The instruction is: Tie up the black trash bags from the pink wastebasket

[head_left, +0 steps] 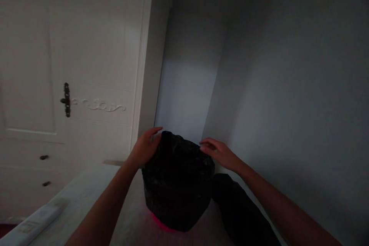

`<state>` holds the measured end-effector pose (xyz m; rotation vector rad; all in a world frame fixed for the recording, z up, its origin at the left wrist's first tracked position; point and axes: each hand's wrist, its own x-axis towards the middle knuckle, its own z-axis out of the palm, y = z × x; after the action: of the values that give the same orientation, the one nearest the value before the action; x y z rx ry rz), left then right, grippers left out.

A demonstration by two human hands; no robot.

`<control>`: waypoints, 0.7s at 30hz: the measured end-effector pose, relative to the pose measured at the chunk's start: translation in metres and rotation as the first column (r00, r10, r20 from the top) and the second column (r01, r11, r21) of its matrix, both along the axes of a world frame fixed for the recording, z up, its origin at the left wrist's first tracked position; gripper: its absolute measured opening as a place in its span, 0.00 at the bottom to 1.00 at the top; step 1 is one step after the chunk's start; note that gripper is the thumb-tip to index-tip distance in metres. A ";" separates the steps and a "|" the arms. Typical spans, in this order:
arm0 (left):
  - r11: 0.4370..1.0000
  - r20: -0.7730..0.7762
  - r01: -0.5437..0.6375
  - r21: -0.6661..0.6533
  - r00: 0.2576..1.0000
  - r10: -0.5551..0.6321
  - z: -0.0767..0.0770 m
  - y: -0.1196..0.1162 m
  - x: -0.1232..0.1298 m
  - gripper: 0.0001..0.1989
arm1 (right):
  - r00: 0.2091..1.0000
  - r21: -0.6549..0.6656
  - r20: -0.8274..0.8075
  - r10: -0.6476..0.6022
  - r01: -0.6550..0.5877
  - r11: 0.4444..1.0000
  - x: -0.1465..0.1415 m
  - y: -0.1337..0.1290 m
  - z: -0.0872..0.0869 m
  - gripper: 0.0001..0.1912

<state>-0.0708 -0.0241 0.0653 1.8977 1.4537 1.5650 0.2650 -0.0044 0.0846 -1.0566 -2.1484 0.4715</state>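
A black plastic bag (pixel 178 184) covers a round container on the pale surface, low in the middle of the view. A strip of the container's bright pink base (pixel 161 223) shows below the bag. My left hand (pixel 146 147) rests at the bag's upper left rim, fingers apart and stretched over it. At the upper right rim is my right hand (pixel 219 152), fingers slightly curved and spread, their tips by the bag's edge. More black material (pixel 245 211) lies to the right, under my right forearm.
A white wardrobe (pixel 100 54) with a dark handle (pixel 67 100) and drawer knobs stands at the left. Grey walls (pixel 288 84) meet in a corner behind the bag. A pale flat object (pixel 40 221) lies on the surface (pixel 89 184) at the lower left.
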 end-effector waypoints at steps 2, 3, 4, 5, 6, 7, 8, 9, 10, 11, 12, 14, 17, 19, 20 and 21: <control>0.989 -0.202 0.133 -0.059 0.969 -0.142 0.012 0.012 0.016 0.23 | 0.955 -0.084 0.261 0.138 -0.120 0.989 -0.024 -0.012 0.016 0.28; 0.975 -0.294 0.187 -0.117 0.932 -0.214 0.013 0.017 0.024 0.18 | 0.900 -0.120 0.393 0.191 -0.156 0.980 -0.038 -0.015 0.019 0.30; 0.956 -0.374 0.227 -0.185 0.884 -0.282 0.012 0.020 0.031 0.13 | 0.827 -0.154 0.508 0.241 -0.188 0.970 -0.051 -0.016 0.018 0.29; 0.934 -0.440 0.250 -0.253 0.831 -0.342 0.009 0.022 0.037 0.07 | 0.744 -0.202 0.600 0.294 -0.215 0.956 -0.064 -0.015 0.014 0.26; 0.915 -0.492 0.258 -0.309 0.780 -0.386 0.005 0.023 0.041 0.03 | 0.656 -0.263 0.667 0.353 -0.236 0.936 -0.076 -0.013 0.008 0.21; 0.903 -0.533 0.256 -0.344 0.739 -0.412 0.002 0.023 0.045 0.00 | 0.580 -0.324 0.706 0.407 -0.247 0.913 -0.086 -0.010 0.000 0.17; 0.901 -0.564 0.247 -0.356 0.712 -0.418 0.000 0.022 0.046 0.01 | 0.519 -0.381 0.723 0.455 -0.250 0.890 -0.095 -0.007 -0.009 0.16; 0.908 -0.587 0.237 -0.345 0.701 -0.406 0.000 0.020 0.046 0.02 | 0.488 -0.409 0.730 0.478 -0.247 0.878 -0.102 -0.004 -0.018 0.15; 0.922 -0.601 0.226 -0.315 0.704 -0.378 0.002 0.016 0.045 0.05 | 0.474 -0.423 0.734 0.487 -0.243 0.873 -0.107 -0.002 -0.026 0.14; 0.938 -0.608 0.213 -0.273 0.718 -0.340 0.005 0.012 0.043 0.09 | 0.469 -0.427 0.736 0.488 -0.238 0.873 -0.109 0.001 -0.031 0.12; 0.953 -0.607 0.198 -0.227 0.737 -0.298 0.009 0.007 0.039 0.13 | 0.471 -0.424 0.737 0.485 -0.236 0.874 -0.111 0.002 -0.034 0.11; 0.977 -0.586 0.159 -0.141 0.783 -0.211 0.019 -0.006 0.030 0.18 | 0.480 -0.416 0.733 0.482 -0.244 0.876 -0.110 0.006 -0.033 0.09; 0.997 -0.499 0.076 -0.034 0.863 -0.083 0.024 -0.029 0.018 0.21 | 0.547 -0.328 0.725 0.419 -0.260 0.908 -0.108 0.011 -0.025 0.13; 0.996 -0.300 -0.032 0.079 0.952 0.054 0.012 -0.050 0.018 0.19 | 0.613 -0.245 0.707 0.353 -0.256 0.935 -0.110 0.012 -0.025 0.17; 0.981 -0.134 -0.123 0.149 0.981 0.143 0.001 -0.061 0.021 0.18 | 0.638 -0.224 0.691 0.339 -0.258 0.940 -0.112 0.012 -0.028 0.18; 0.955 0.012 -0.219 0.202 0.975 0.221 -0.014 -0.073 0.027 0.17 | 0.657 -0.221 0.671 0.344 -0.266 0.938 -0.114 0.012 -0.033 0.19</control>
<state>-0.0442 -0.0970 0.0515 1.9081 1.6128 1.8711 0.1513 0.0075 0.0517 -1.0317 -3.0571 0.3616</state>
